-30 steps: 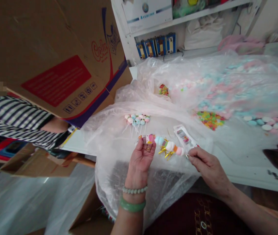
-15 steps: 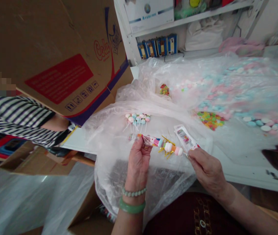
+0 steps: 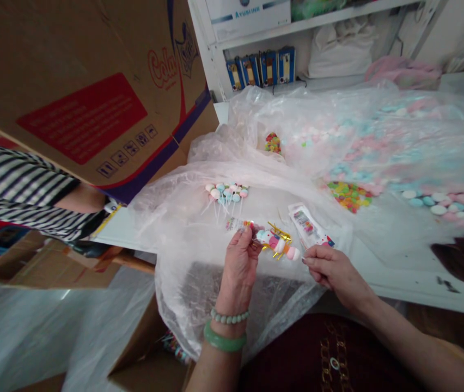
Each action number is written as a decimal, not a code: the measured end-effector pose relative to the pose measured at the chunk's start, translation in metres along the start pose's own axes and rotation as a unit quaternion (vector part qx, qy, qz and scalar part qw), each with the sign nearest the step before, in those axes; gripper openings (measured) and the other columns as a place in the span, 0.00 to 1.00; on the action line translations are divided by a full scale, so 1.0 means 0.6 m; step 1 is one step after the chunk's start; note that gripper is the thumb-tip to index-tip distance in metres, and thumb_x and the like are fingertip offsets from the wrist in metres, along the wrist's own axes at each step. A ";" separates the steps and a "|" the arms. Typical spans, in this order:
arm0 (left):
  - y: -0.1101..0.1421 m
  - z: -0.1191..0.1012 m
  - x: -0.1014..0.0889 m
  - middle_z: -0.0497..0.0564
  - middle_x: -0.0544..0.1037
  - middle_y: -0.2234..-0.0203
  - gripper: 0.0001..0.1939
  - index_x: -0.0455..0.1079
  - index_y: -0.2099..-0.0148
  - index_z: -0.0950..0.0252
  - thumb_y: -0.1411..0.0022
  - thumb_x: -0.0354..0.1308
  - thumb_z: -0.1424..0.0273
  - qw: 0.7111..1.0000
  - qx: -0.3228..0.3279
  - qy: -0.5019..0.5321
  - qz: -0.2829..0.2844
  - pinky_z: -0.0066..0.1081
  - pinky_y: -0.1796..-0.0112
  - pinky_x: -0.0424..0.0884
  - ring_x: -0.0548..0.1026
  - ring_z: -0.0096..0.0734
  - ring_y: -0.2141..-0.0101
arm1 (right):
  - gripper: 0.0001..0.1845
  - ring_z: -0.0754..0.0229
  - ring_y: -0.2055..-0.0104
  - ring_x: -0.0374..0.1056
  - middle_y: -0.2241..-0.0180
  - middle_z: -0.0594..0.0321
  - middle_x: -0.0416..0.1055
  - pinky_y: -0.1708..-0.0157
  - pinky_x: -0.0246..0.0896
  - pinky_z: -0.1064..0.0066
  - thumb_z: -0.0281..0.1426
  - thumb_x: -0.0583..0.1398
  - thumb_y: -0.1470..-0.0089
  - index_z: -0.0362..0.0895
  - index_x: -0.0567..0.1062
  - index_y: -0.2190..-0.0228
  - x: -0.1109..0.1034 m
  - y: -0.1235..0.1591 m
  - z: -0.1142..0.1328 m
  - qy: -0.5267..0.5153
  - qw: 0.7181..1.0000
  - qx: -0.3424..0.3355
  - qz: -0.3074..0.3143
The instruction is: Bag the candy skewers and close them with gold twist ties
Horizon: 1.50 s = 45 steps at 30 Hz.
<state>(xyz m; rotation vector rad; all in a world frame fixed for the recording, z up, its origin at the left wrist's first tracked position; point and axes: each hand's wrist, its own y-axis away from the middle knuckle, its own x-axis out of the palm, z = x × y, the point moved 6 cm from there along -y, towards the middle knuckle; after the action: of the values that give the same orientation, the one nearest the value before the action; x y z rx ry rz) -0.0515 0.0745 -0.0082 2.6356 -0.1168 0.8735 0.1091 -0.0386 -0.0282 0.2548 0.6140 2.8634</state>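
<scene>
My left hand (image 3: 240,256) is closed round a marshmallow skewer (image 3: 280,245) that seems to be in a clear printed wrapper, part of which sticks out to the left of my fingers. My right hand (image 3: 334,272) is pinched just off the skewer's pink end; what its fingertips hold is too small to make out. Gold twist ties (image 3: 278,251) lie under and around the skewer. Just beyond my right fingers a flat printed candy pouch (image 3: 307,224) rests on the plastic sheet. A cluster of pastel marshmallows on white sticks (image 3: 226,192) lies farther off.
Clear plastic sheeting (image 3: 166,201) covers much of the white table. Gummy candies (image 3: 350,197) and loose marshmallows (image 3: 444,202) lie to the right. A large cardboard box (image 3: 85,71) stands at left beside a person in a striped sleeve (image 3: 19,185). A shelf (image 3: 322,20) is behind.
My left hand has shifted slightly right with the skewer, which looks more bunched. My right hand has moved a little left and down, clear of the flat pouch.
</scene>
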 end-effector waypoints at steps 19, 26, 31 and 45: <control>-0.001 0.031 0.004 0.50 0.79 0.71 0.15 0.74 0.64 0.68 0.55 0.70 0.68 0.998 -0.039 -0.038 0.014 0.27 0.67 0.72 0.76 0.28 0.70 | 0.09 0.69 0.84 0.50 0.87 0.71 0.60 0.85 0.41 0.76 0.35 0.59 0.52 0.44 0.69 0.77 0.012 -0.005 -0.002 0.035 0.999 -0.030 -0.022; -0.003 0.035 0.004 0.51 0.79 0.68 0.16 0.73 0.63 0.67 0.54 0.70 0.66 0.998 -0.034 -0.003 0.052 0.31 0.61 0.73 0.77 0.32 0.67 | 0.13 0.77 0.89 0.35 0.87 0.79 0.53 0.88 0.28 0.80 0.29 0.64 0.56 0.44 0.62 0.74 0.061 0.003 -0.048 -0.298 0.898 0.211 0.246; 0.004 0.036 0.013 0.51 0.79 0.67 0.16 0.73 0.62 0.65 0.52 0.69 0.65 0.997 -0.024 0.007 0.072 0.31 0.60 0.72 0.77 0.31 0.65 | 0.11 0.77 0.90 0.36 0.87 0.79 0.54 0.89 0.27 0.82 0.27 0.62 0.53 0.43 0.62 0.72 0.061 0.002 -0.054 -0.340 0.868 0.231 0.277; 0.007 0.071 0.007 0.49 0.78 0.72 0.13 0.71 0.67 0.69 0.52 0.69 0.68 0.996 -0.083 -0.031 0.006 0.28 0.66 0.71 0.75 0.27 0.72 | 0.09 0.67 0.80 0.56 0.81 0.69 0.62 0.79 0.48 0.75 0.35 0.57 0.53 0.44 0.68 0.78 0.004 -0.011 0.000 0.083 0.993 -0.073 -0.044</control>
<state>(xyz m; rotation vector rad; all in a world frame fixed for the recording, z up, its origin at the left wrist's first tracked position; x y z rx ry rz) -0.0251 0.0555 -0.0361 2.5088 -0.2118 0.7508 0.1077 -0.0320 -0.0310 -0.0320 0.4285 2.8441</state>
